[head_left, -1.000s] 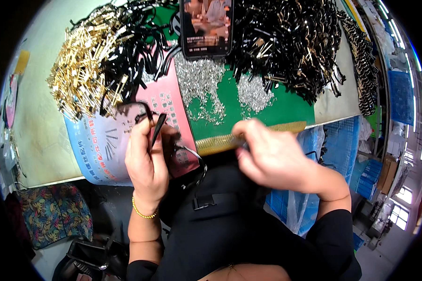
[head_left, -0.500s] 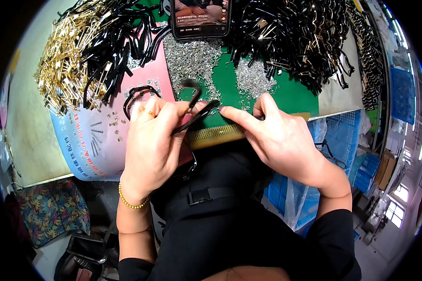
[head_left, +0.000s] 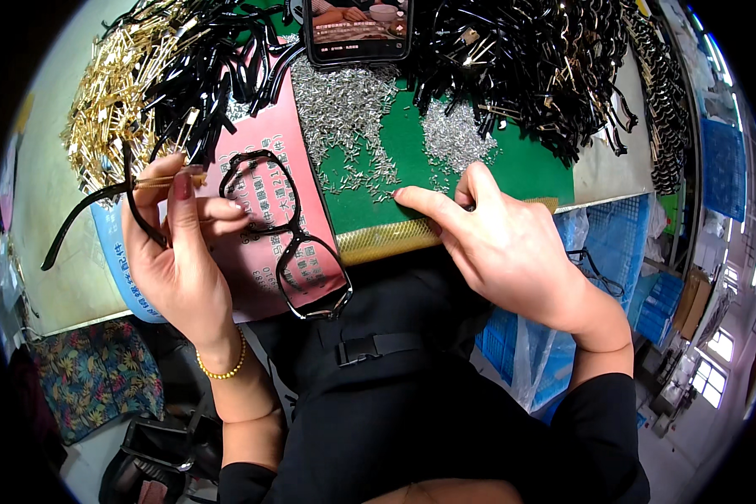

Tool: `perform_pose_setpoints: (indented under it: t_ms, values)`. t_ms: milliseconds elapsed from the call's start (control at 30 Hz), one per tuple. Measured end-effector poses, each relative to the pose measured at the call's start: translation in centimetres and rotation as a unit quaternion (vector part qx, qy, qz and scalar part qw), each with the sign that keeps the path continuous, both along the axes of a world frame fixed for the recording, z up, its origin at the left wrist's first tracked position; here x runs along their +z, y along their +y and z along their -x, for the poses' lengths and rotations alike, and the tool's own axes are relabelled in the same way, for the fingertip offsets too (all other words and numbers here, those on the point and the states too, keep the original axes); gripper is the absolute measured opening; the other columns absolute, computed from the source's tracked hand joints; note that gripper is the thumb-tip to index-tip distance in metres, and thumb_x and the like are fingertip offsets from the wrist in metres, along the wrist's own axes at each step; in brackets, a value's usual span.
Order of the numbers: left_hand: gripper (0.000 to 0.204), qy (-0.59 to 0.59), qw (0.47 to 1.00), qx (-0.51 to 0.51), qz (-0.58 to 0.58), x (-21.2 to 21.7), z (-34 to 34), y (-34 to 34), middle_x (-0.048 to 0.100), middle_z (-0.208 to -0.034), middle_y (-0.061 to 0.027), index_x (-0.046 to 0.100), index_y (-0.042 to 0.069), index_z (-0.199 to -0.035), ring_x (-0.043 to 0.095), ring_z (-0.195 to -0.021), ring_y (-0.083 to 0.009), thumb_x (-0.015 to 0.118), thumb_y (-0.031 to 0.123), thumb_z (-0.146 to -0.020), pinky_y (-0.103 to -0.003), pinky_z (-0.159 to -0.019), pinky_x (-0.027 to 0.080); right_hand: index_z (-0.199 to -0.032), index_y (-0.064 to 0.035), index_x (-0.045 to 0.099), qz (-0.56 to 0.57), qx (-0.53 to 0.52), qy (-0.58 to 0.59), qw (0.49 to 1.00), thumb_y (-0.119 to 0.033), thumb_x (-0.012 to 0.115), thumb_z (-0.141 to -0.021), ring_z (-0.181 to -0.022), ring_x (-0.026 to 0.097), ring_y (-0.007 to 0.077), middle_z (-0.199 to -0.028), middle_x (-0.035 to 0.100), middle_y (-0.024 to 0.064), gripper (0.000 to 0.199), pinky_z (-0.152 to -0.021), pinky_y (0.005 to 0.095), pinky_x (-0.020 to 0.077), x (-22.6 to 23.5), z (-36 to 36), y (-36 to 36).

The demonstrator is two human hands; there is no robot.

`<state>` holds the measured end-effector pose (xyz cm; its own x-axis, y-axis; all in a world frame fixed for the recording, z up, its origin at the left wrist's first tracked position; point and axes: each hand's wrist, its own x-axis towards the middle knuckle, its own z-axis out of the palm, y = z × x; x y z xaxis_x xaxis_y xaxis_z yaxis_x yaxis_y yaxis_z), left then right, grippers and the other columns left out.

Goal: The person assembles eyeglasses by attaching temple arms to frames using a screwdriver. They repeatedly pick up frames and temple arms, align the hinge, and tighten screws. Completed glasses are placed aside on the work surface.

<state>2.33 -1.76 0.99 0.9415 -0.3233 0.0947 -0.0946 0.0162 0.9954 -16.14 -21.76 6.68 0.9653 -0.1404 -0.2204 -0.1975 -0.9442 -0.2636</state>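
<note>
My left hand [head_left: 181, 269], over the sheet's left part, pinches black eyeglass temples [head_left: 74, 220] with gold-coloured metal parts between thumb and finger. Beside its fingertips, a black eyeglass front [head_left: 292, 233] lies over the pink part of a printed sheet [head_left: 248, 290] and reaches the table's near edge. My right hand [head_left: 508, 265] has its index finger stretched to the green mat, the tip at the near edge of a pile of small silver screws [head_left: 349, 105]. Its other fingers are curled in; something dark shows between them, too hidden to name.
A phone [head_left: 359, 52] stands at the back. Gold temple parts [head_left: 113, 109] and black temples [head_left: 206, 71] heap at left, more black temples [head_left: 529, 71] at right. A second screw pile [head_left: 455, 139] lies on the green mat [head_left: 529, 172]. Yellow mesh strip [head_left: 386, 242] edges the mat.
My left hand has moved left with the temples, away from the right hand, uncovering the eyeglass front. My right hand has barely moved.
</note>
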Motion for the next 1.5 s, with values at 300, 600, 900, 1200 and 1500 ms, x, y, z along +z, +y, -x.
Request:
perform_pose_setpoints:
  t_ms: [300,600,900,1200,1500]
  values:
    - [0.023,0.032,0.999,-0.028,0.011,-0.3,-0.4,0.0,0.064,-0.112,-0.0129,0.054,-0.005,-0.127,0.070,-0.073,-0.0155,0.052,0.005,-0.106,-0.025,-0.063,0.061,-0.140,-0.0236,0.057,-0.006,-0.002,0.003,1.000,-0.007,0.063,-0.085,-0.069,0.066,0.0260,-0.095,0.052,0.0137,0.058,-0.050,0.0369,0.0533,-0.1,-0.1,0.0]
    - [0.021,0.096,0.976,-0.178,-0.075,0.3,-0.5,-0.1,0.071,-0.106,-0.0118,0.060,-0.005,-0.122,0.071,-0.076,-0.0114,0.048,-0.001,-0.105,-0.022,-0.064,0.057,-0.152,-0.0335,0.047,0.001,0.017,0.020,1.000,-0.009,0.062,-0.088,-0.061,0.064,0.0269,-0.096,0.054,0.0150,0.069,-0.051,0.0387,0.0547,0.4,-0.2,-0.1]
    - [0.013,0.069,0.957,-0.242,-0.142,0.8,0.7,0.1,0.071,-0.093,-0.0067,0.066,-0.003,-0.109,0.070,-0.071,-0.0087,0.056,-0.001,-0.101,-0.022,-0.059,0.056,-0.142,-0.0239,0.058,-0.071,0.113,-0.010,0.991,-0.008,0.063,-0.084,-0.072,0.068,0.0273,-0.098,0.058,0.0146,0.060,-0.053,0.0368,0.0540,0.4,-3.2,1.7]
    - [0.018,0.003,0.954,-0.265,-0.140,0.3,0.8,0.4,0.072,-0.104,-0.0100,0.060,-0.003,-0.120,0.068,-0.073,-0.0084,0.052,0.002,-0.104,-0.019,-0.059,0.054,-0.139,-0.0215,0.060,-0.066,0.123,-0.008,0.990,-0.006,0.065,-0.081,-0.073,0.068,0.0274,-0.098,0.058,0.0155,0.060,-0.054,0.0361,0.0536,-0.1,-4.2,1.7]
    - [0.033,-0.234,0.911,-0.270,-0.206,0.2,0.8,0.1,0.069,-0.092,-0.0092,0.067,-0.001,-0.105,0.069,-0.071,-0.0193,0.056,-0.018,-0.078,-0.030,-0.065,0.056,-0.138,-0.0261,0.061,-0.056,0.119,-0.012,0.991,-0.010,0.066,-0.082,-0.071,0.065,0.0251,-0.087,0.052,0.0090,0.059,-0.049,0.0370,0.0516,-0.4,-4.2,1.6]
